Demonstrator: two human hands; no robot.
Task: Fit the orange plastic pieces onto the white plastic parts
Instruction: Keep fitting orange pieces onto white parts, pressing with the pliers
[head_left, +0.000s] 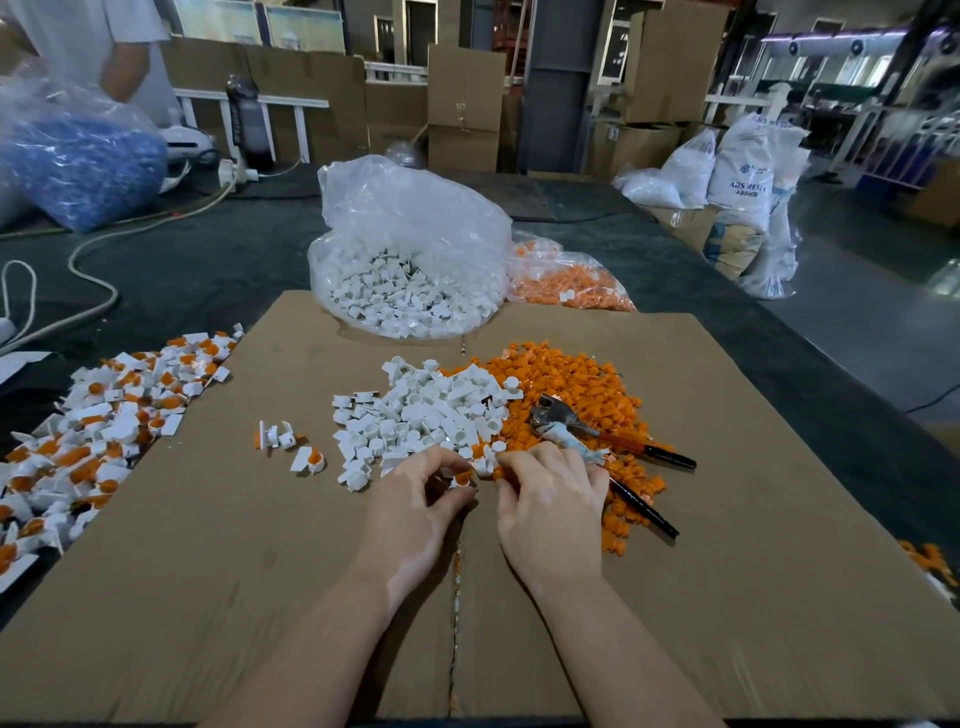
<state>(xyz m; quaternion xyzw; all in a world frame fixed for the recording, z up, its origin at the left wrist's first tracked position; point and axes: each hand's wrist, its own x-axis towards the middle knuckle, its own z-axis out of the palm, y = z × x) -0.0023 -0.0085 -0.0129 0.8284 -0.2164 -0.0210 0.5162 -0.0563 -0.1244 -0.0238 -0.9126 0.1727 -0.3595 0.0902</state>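
Two bare forearms reach in from the bottom edge, with no sleeves visible. The left hand and right hand are ungloved. No rings, watch or bracelets show on them.

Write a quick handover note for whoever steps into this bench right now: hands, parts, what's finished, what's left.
Left hand pinches a white part with orange in it, just in front of the loose piles.
Right hand has curled fingers at the edge of the orange pieces; what it holds is hidden.
Loose white parts lie mid-cardboard; pliers rest on the orange heap.
Done: big fitted pile at left, a few more nearer centre.
Left: both loose piles, plus the white bag and orange bag behind.
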